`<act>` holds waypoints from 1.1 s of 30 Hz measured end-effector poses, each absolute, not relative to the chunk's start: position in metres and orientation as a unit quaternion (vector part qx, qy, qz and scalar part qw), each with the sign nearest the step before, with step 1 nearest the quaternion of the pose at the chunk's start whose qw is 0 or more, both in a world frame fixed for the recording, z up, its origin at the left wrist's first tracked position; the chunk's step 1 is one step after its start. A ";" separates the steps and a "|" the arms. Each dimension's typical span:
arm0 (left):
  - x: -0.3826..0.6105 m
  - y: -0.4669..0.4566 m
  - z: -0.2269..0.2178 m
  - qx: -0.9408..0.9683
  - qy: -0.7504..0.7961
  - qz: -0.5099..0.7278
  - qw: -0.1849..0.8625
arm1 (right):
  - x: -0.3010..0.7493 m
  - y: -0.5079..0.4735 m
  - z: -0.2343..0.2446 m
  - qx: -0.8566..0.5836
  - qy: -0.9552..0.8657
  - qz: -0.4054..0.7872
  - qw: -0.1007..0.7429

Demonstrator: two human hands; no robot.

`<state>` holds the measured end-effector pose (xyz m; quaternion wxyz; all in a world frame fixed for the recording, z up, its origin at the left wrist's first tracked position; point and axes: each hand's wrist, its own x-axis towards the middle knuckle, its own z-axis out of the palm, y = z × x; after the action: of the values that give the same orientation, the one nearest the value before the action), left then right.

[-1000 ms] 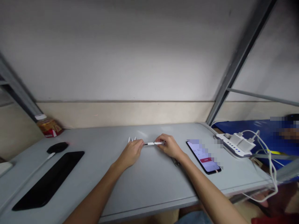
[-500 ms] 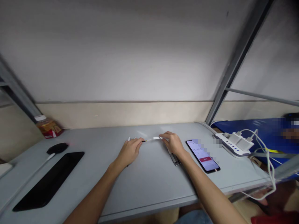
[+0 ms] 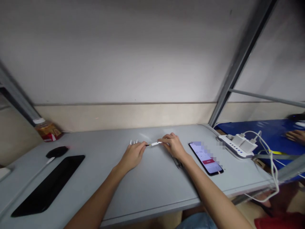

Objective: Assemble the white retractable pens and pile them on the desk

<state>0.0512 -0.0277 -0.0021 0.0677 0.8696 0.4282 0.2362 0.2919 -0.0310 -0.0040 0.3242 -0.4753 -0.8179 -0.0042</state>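
My left hand (image 3: 133, 156) is closed, its fingertips pinching a thin dark pen part (image 3: 147, 145) with a yellowish end. Facing it, my right hand (image 3: 173, 147) is closed on a white pen barrel (image 3: 156, 143). The dark part and the barrel are end to end, nearly in line; whether one is inside the other is too small to tell. White pen tips (image 3: 133, 142) stick out beyond my left hand, their other ends hidden beneath it. Under my right wrist lie dark pens (image 3: 177, 163), partly covered.
To the right are a phone (image 3: 206, 159) with a lit screen and a power strip (image 3: 234, 147) with white plugs and cables. At left lie a black mouse (image 3: 57, 152), a long black pad (image 3: 49, 186) and a bottle (image 3: 48, 129). Another person's hand (image 3: 295, 136) rests on the blue table.
The white barrel in my right hand has moved left and down, closing the gap to the dark part. More of the white tips shows beyond my left hand.
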 end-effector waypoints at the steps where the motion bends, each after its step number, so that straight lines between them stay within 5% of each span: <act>1: 0.052 -0.028 -0.003 0.868 0.429 0.238 0.073 | 0.291 -0.032 -0.004 -0.472 -0.820 -0.001 0.325; 18: 0.057 -0.033 -0.003 0.863 0.431 0.238 0.117 | 0.284 -0.033 -0.009 -0.430 -0.837 0.063 0.331; 26: 0.055 -0.032 0.000 0.862 0.411 0.259 0.142 | 0.281 -0.035 -0.002 -0.427 -0.771 0.215 0.421; 33: 0.055 -0.036 0.006 0.862 0.404 0.281 0.119 | 0.284 -0.036 0.000 -0.447 -0.756 0.301 0.371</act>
<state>0.0552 -0.0358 0.0056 0.1186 0.8621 0.4044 0.2814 0.2835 -0.0357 -0.0001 0.3708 -0.4469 -0.7563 0.3013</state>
